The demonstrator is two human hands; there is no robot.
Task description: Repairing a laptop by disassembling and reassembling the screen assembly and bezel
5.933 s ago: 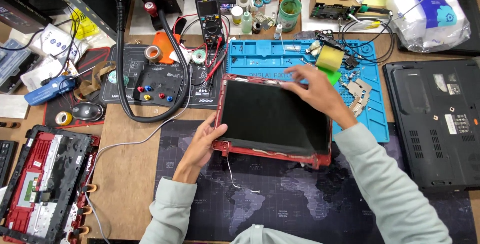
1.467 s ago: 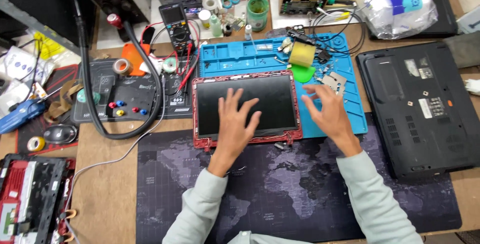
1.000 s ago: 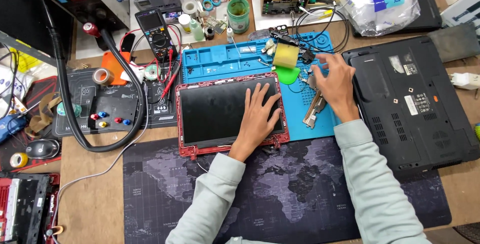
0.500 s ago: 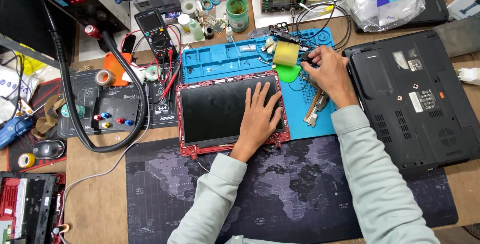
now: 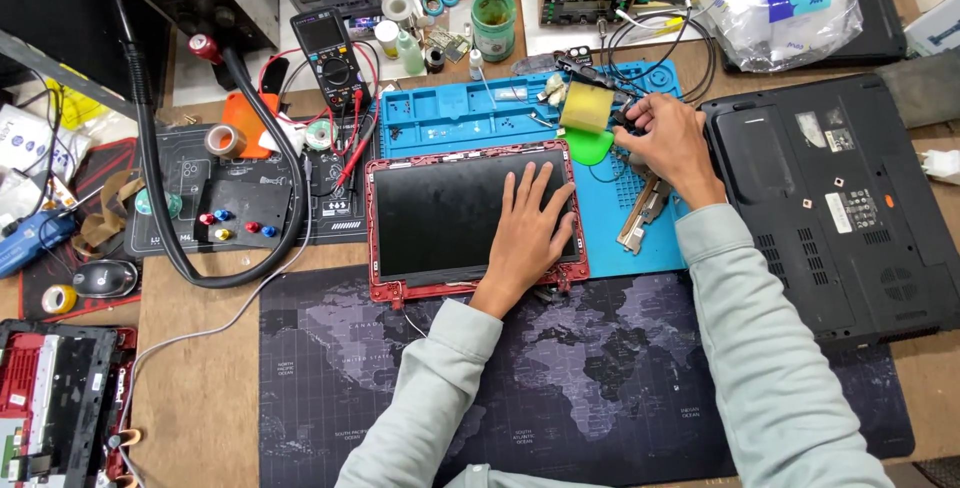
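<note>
A green cup [image 5: 493,20] at the far edge of the counter [image 5: 200,368] holds something too small to tell. The blue silicone repair mat [image 5: 470,113] has shallow compartments with tiny screws. The left hand [image 5: 525,233] lies flat, fingers spread, on the dark screen of the red-framed laptop display panel [image 5: 440,213], near the middle. The right hand [image 5: 665,138], fingers curled narrowly, touches small dark parts beside a yellow sponge [image 5: 586,106]; whether it grips anything cannot be told. Both forearms reach away from the body.
</note>
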